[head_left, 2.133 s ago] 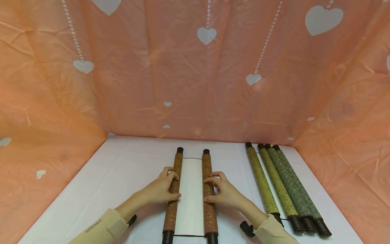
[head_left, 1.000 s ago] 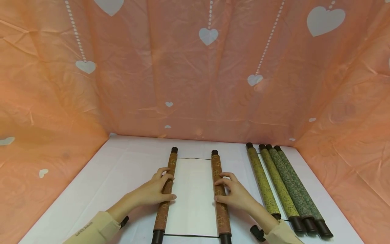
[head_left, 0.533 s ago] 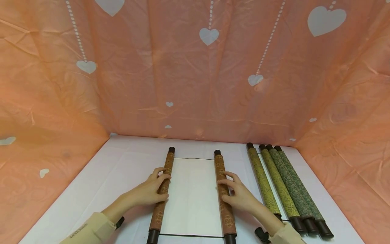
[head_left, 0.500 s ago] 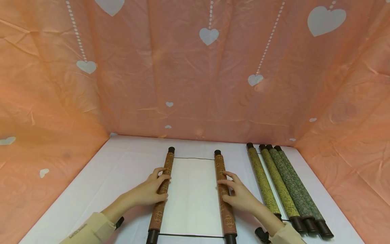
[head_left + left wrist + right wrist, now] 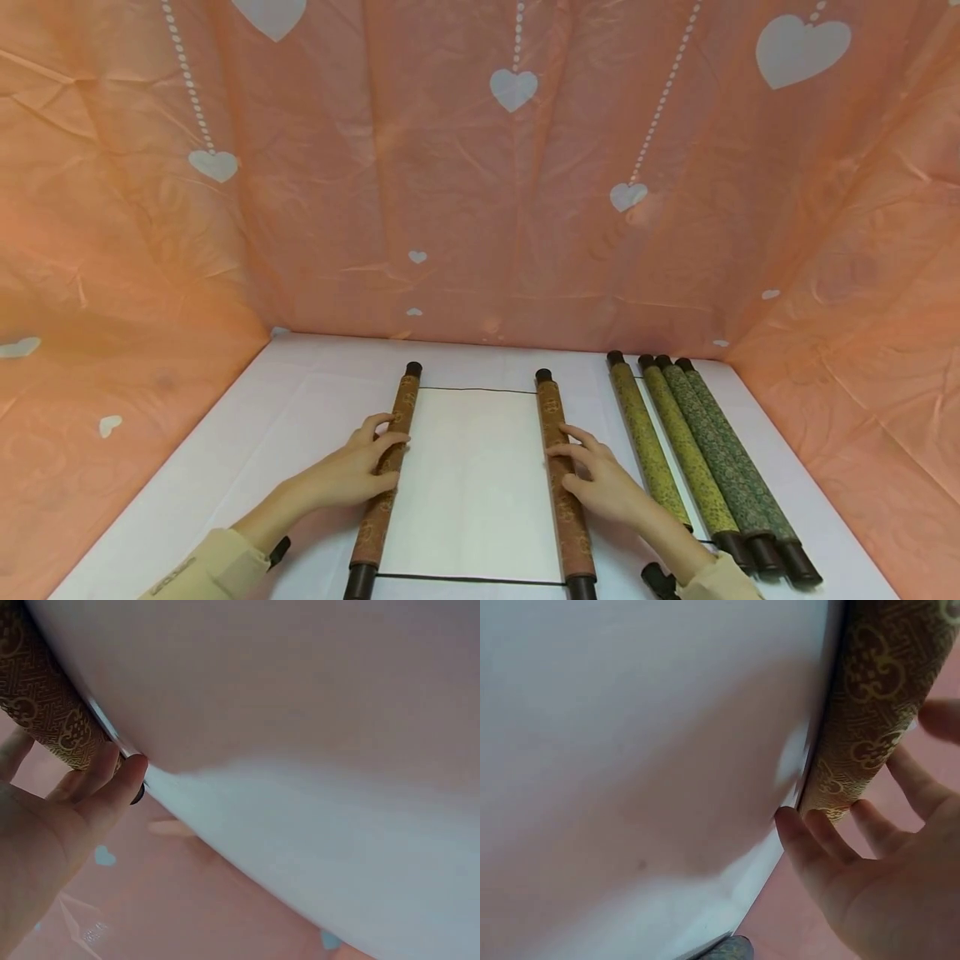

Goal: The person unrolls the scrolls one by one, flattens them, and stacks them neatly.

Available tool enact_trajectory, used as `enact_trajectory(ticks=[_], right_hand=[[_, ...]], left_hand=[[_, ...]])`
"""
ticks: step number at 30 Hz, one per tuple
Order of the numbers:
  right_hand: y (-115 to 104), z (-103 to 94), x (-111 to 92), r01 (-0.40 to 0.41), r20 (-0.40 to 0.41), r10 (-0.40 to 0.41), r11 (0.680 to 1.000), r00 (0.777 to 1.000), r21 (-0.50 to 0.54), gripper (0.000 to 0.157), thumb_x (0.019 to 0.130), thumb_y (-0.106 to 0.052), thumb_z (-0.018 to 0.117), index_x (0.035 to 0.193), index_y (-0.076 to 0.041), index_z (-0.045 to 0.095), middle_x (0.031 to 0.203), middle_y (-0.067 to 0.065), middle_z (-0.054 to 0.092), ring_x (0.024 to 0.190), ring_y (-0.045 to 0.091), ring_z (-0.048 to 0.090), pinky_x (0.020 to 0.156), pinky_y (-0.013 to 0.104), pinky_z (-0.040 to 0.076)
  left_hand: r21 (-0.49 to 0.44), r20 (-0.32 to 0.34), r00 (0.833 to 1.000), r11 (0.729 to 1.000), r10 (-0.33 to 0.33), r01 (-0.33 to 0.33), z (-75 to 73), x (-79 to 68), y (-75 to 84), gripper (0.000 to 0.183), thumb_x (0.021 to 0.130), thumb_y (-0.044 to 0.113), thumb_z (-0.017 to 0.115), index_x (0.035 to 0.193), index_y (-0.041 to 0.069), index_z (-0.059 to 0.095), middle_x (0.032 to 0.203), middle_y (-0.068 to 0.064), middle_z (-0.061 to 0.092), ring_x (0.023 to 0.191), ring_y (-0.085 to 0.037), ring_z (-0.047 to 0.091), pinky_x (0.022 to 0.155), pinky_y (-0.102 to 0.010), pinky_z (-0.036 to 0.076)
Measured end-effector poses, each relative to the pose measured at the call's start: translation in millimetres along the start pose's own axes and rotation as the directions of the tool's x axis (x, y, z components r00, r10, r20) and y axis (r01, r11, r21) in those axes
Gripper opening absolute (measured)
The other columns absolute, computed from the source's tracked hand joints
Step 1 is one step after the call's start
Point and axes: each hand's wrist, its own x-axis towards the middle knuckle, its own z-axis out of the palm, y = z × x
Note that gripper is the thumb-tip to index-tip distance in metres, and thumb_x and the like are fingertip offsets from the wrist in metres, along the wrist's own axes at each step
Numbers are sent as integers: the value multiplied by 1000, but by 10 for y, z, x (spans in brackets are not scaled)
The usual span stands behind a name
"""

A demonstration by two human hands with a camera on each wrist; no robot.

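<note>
A brown-gold patterned scroll lies partly unrolled on the white table, its blank white paper (image 5: 472, 483) spread between two rolls with black end knobs. Over the left roll (image 5: 369, 537) my left hand (image 5: 348, 471) curls, fingers across the top and thumb on the near part. My right hand (image 5: 603, 483) holds the right roll (image 5: 573, 542) the same way. Up close, the left wrist view has fingertips at the inner edge of the brocade roll (image 5: 52, 697). In the right wrist view, fingers bend around the patterned roll (image 5: 870, 697), beside the shaded paper (image 5: 630, 750).
To the right lie a yellow-green scroll (image 5: 645, 433), slightly parted with a white strip showing, and a dark green scroll (image 5: 712, 454) with its two rolls together. Orange-pink sheeting with hearts (image 5: 480, 208) walls the white table (image 5: 225, 467) at back and sides.
The two brown rolls have moved apart, the left one leftward and the right one rightward, each with its hand on it. The white paper between them is much wider.
</note>
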Motion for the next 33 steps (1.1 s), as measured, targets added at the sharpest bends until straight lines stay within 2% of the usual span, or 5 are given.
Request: enact_trajectory(ticks=[5,10,14,23,33], right_hand=[[39,-21,-19,-23,-26,23,1000,999,2,43,88,-27,83,127,-15,68,161,18,40,145,53,35,109,72,34],[53,-23,-36,-52,-44,54,998,998,33,50,86,-22,86,130,-11,66,158,21,41,137,50,47,107,66,41],[59,-39,-67,-75,-37,77,996,996,54,49,88,-15,81,134,-10,65,158,23,39,132,49,52,104,64,45],[115,-94,-117,-70,-23,71,997,997,30,51,93,-2,62,143,-9,63,163,25,31,142,48,41,96,51,48],[163,-172,-152,-102,-1,102,994,995,34,43,100,-2,51,139,-10,67,166,21,28,148,51,31,103,60,41]], left_hand=[[4,-15,999,1000,-29,29,-4,-16,-10,74,86,44,83,144,8,54,160,-27,26,139,-53,39,97,-67,47],[-13,-30,998,999,-52,52,-16,-35,-3,76,84,42,87,140,6,52,159,-27,27,140,-52,38,97,-66,48],[-17,-44,998,999,-47,47,-29,-57,-22,73,84,33,86,141,4,52,159,-27,27,140,-52,38,98,-65,48],[-5,-43,998,999,-42,42,-56,-116,-83,66,82,16,73,145,3,57,159,-31,24,138,-55,37,100,-69,44],[-19,-24,998,998,-63,62,-108,-173,-125,55,91,13,63,144,4,59,162,-31,20,140,-57,32,101,-72,41]])
